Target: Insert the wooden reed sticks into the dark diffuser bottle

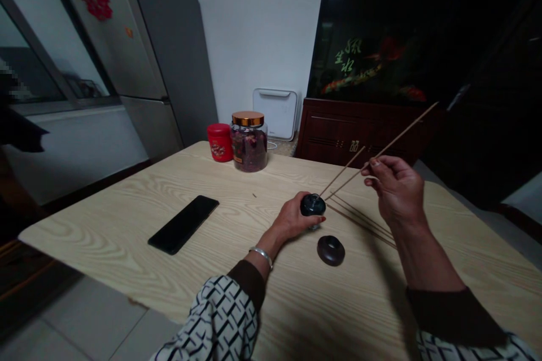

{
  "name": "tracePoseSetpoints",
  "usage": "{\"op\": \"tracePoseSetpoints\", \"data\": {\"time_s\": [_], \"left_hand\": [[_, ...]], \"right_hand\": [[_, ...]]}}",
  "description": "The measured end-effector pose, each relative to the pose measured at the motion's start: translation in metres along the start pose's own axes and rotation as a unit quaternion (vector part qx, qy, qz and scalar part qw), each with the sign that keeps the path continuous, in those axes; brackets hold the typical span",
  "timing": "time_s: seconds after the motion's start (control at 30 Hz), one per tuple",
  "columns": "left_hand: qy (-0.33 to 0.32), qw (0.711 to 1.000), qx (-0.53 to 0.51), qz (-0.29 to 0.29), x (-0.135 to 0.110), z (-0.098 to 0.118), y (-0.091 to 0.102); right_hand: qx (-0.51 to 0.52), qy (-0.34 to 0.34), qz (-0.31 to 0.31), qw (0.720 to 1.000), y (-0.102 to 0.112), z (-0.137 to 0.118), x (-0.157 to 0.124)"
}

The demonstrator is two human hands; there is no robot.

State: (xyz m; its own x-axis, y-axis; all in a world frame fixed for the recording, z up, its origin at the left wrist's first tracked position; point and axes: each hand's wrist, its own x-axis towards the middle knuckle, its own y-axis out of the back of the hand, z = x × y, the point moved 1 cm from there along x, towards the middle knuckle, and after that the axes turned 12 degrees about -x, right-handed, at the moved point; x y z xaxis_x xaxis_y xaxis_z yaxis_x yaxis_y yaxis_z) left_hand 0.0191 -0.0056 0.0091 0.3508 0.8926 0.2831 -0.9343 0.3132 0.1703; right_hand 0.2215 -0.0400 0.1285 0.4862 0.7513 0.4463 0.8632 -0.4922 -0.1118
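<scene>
My left hand (291, 217) is wrapped round a small dark glass bottle (312, 206) on the table. One thin wooden stick (342, 171) leans up out of the bottle's mouth. Between its thumb and fingers, my right hand (398, 187) pinches a longer thin stick (409, 128), slanting down to the right of the bottle; whether its lower tip touches the rim I cannot tell. Thin lines (363, 225) on the tabletop run under my right forearm, sticks or their shadows. Just in front of the bottle lies a round dark-brown cap (331, 254) with a raised centre.
A black phone (184, 224) lies left on the wood-grain table (127, 237). Toward the back stand a red canister (220, 144) and a glass jar (249, 149) with a copper-coloured lid. Beyond are a fridge (169, 39), a white flat appliance (275, 114) and a fish tank (372, 39).
</scene>
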Motion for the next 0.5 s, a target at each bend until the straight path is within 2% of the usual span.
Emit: {"op": "tracePoseSetpoints", "data": {"time_s": [0.17,0.27,0.4,0.5], "left_hand": [[-0.002,1.000,0.000,-0.004,0.000,0.003,0.000],[0.003,1.000,-0.001,-0.003,-0.001,0.004,0.000],[-0.001,1.000,-0.001,-0.003,-0.001,0.005,0.000],[-0.002,1.000,0.002,-0.003,-0.001,0.005,0.000]], "right_hand": [[-0.007,0.033,0.005,0.999,-0.015,0.013,0.000],[-0.046,0.046,-0.025,0.998,-0.021,0.017,-0.004],[-0.115,0.044,-0.125,0.985,-0.031,0.024,-0.017],[-0.190,0.022,-0.247,0.950,-0.031,0.027,-0.019]]}}
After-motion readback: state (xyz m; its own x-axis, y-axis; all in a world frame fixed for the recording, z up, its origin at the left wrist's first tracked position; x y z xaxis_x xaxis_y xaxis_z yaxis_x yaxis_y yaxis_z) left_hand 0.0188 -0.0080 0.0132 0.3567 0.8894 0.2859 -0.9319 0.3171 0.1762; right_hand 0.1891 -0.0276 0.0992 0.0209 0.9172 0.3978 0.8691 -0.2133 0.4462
